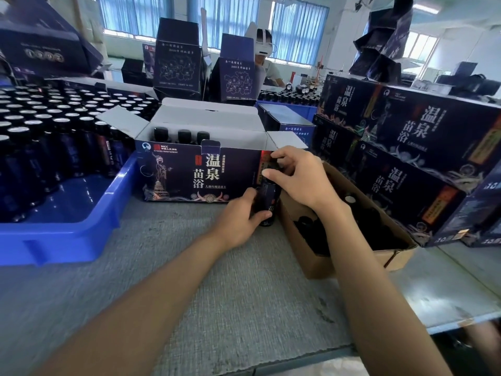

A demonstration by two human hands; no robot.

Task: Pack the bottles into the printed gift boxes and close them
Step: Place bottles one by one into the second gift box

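The left hand point(238, 221) grips the lower body of a dark bottle point(268, 196), upright just beside the open gift box's point(200, 175) right end. The right hand point(301, 177) curls over its top, seemingly round the cap.

Just left of the right hand point(301, 177), the open gift box point(200, 172) is showing "PICC 中国人民保险" beside a red logo point(156, 147) at its top left; large "温泉苗浴" is running down its front, with small "人体垃圾清道夫" beneath; right of that hand, the stacked boxes point(412, 126) are carrying "温泉苗浴" too; the label on the bottle point(268, 202) that the left hand point(238, 218) is gripping is showing too blurred to read.
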